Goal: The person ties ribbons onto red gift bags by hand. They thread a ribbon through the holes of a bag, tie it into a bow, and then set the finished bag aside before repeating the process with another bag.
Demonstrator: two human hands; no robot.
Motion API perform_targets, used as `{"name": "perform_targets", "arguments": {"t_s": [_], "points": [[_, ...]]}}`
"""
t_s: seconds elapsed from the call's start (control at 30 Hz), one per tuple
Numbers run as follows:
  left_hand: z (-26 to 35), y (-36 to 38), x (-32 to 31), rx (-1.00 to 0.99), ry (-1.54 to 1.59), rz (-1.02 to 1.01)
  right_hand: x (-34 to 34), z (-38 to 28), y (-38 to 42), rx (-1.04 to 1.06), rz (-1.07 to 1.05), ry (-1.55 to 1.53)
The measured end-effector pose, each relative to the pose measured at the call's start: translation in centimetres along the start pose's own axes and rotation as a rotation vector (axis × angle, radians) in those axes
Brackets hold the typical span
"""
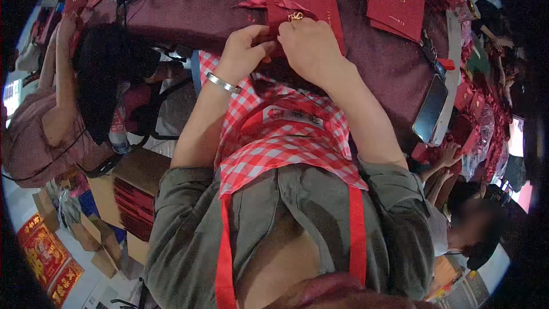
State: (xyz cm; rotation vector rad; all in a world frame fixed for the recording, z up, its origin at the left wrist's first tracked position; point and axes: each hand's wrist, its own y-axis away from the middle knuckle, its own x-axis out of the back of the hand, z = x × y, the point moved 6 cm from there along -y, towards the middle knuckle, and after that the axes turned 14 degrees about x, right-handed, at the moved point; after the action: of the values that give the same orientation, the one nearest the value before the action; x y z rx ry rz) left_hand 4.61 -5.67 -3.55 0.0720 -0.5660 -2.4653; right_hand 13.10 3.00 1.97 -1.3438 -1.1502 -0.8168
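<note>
A red paper gift bag (320, 4) with gold lettering and a red ribbon (254, 3) lies at the table's near edge, in front of my body. My left hand (247, 51), with a silver bracelet on its wrist, has its thumb and fingers bent around the bag's lower left edge. Over the lower middle of the same bag, my right hand (310, 49) is closed, its fingers curled down by the gold print. Both sets of fingertips are partly hidden, as is the bag's lower part.
More red bags (397, 3) lie stacked at the right on the dark red tablecloth (374, 74). A phone (430, 109) rests near the right table edge. Co-workers sit on both sides. A cardboard box (137, 169) holding red bags stands at lower left.
</note>
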Motion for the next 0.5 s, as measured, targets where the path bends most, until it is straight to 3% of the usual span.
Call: {"name": "perform_targets", "arguments": {"t_s": [0.2,0.3,0.43,0.5], "points": [[-0.5,-0.4,0.2,-0.019,0.015,-0.026,-0.8,-1.4,-1.1,0.051,-0.062,0.216],[0.3,0.2,0.4,-0.074,0.01,-0.004,-1.6,-0.5,-0.2,0.081,0.073,0.163],[0.8,0.4,0.9,0.002,0.015,-0.206,-1.0,1.1,1.2,-0.033,0.249,-0.139],[1.2,0.3,1.1,0.039,-0.262,-0.227,-0.8,1.6,1.8,0.003,0.37,-0.254]]}}
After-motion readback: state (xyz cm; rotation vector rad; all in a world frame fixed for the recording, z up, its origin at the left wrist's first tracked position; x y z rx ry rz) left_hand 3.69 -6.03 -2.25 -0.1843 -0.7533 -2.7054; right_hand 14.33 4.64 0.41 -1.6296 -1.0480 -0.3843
